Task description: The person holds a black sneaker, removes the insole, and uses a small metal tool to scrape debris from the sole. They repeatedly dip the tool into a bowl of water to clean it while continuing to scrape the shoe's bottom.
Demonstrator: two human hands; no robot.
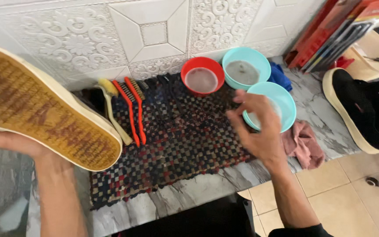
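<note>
In the head view, I see my left hand point(9, 141) grasping a shoe point(44, 109), sole up, at the left of the frame. My right hand point(259, 129), fingers loosely spread and holding nothing, hovers over the woven mat point(176, 149), just beside a turquoise bowl point(283, 103) at center right.

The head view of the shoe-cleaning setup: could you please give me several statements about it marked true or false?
1. The left hand holds a shoe sole-up. True.
2. Three bowls stand near the wall: a red bowl and two turquoise ones. True.
3. The right hand grips a brush. False: it holds nothing and hovers by the nearest turquoise bowl.
4. The orange-handled brushes lie on the woven mat. True.
5. The pink rag lies inside the red bowl. False: it lies on the marbled counter, right of the mat.
</note>
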